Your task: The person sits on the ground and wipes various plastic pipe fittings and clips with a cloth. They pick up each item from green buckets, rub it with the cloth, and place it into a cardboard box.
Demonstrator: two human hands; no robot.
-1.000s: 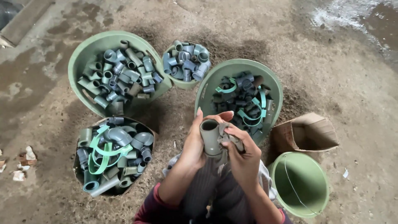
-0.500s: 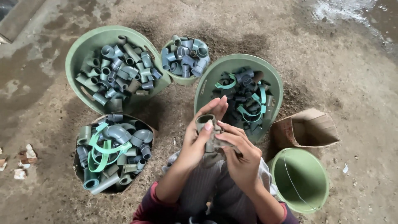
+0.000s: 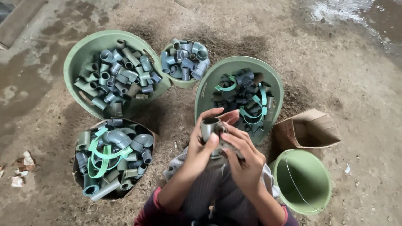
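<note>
Both hands have closed in on the grey pipe fitting (image 3: 210,127) since half a second ago, when the left hand's fingers were spread upward and open; now they curl round it. Left hand (image 3: 200,144) comes up from the lower middle of the view, forearm angled up and to the right, thumb laid across the fitting's near side and fingers wrapped behind its open round mouth, so the grip is clamped on it. Right hand (image 3: 243,161) rises from the lower right, wrist bent inward, its fingers (image 3: 233,134) stretched toward the left hand and pressed together on the lower part of the same fitting, touching the left fingertips. Just beyond the hands lies a tilted green tub (image 3: 209,90) with dark fittings and loose green strips. To the right of the right hand stands an open cardboard box (image 3: 307,129), and below it a green bucket (image 3: 322,194) with a wire handle. Left of the left hand, a round basket (image 3: 81,184) is heaped with grey elbows and green strips. Farther off to the upper left sits a large green basin (image 3: 77,54) of fittings, and beside it, straight ahead, a small green pot (image 3: 180,83) piled with more.
</note>
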